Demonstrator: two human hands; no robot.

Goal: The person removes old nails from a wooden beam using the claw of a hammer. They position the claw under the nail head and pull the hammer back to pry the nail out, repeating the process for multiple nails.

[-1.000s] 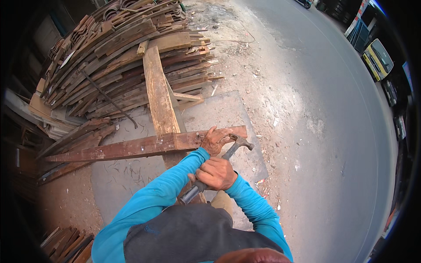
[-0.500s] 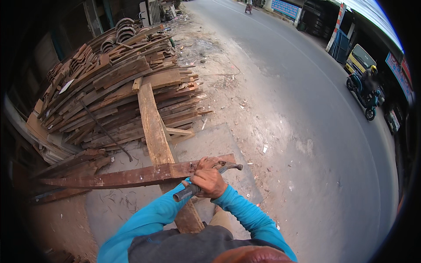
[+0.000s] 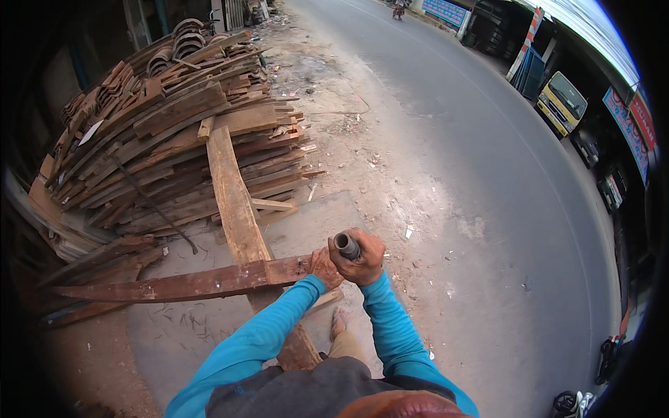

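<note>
A long reddish-brown wooden beam (image 3: 202, 283) lies crosswise over a lighter plank (image 3: 233, 191), its right end under my hands. My left hand (image 3: 325, 269) is closed around that right end. In my right hand (image 3: 366, 259), just right of and above the left, is the hammer (image 3: 346, 245), gripped by its dark tubular handle. The handle's open end points up, and the hammer's head is hidden below my fist. Both forearms, in blue sleeves, reach up from the lower edge.
A tall pile of old timber (image 3: 188, 160) with curved roof tiles (image 3: 187, 40) stands at the left. Bent nails litter the grey sheet (image 3: 185, 324) below the beam. My sandalled foot (image 3: 339, 324) is near the plank. On the right runs a road (image 3: 502, 160) with a parked yellow truck (image 3: 562, 104).
My right hand has swung the hammer from lying sideways to handle-end up, shifting a little right and up. My left hand stays at the beam's end. The motorbike rider has moved down the road.
</note>
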